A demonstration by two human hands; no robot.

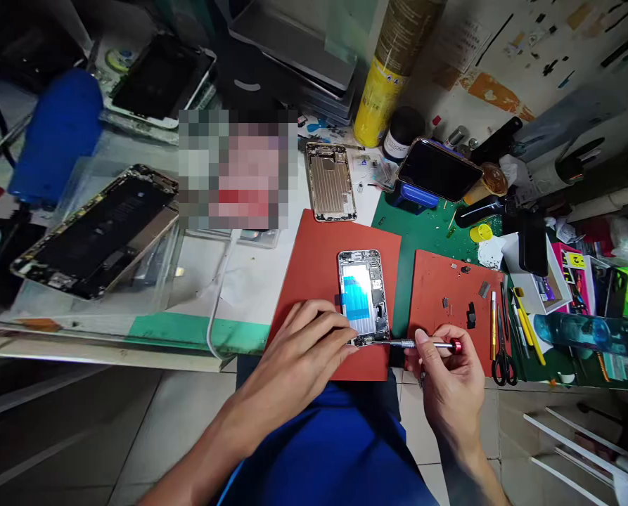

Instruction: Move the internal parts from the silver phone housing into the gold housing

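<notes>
"How many hands do we see at work?"

"We see two. Our left hand [303, 344] is half curled, with fingertips on the lower left corner of the opened phone [363, 327]; if it pinches something there, we cannot tell. Our right hand [453, 372] is closed around one screwdriver [406, 344], and it points this to the left, at the bottom edge of the phone."

"And where does this phone lie?"

"It lies on the first of two red mats, the left red mat [314, 281], near the right side of it. There is one blue strip [356, 299] in its frame."

"What do we count on the right red mat [430, 281]?"

"We count about six small parts [470, 316], some dark and some grey; the tiniest ones are hard to tell. At its lower right corner there is one pair of scissors [504, 369]."

"Behind the mats?"

"One empty phone shell [330, 183], one dark-screened phone [440, 169] leaning on one blue stand [411, 198], one yellow can [380, 91] and, just beside the can, one black jar [403, 133]."
</notes>
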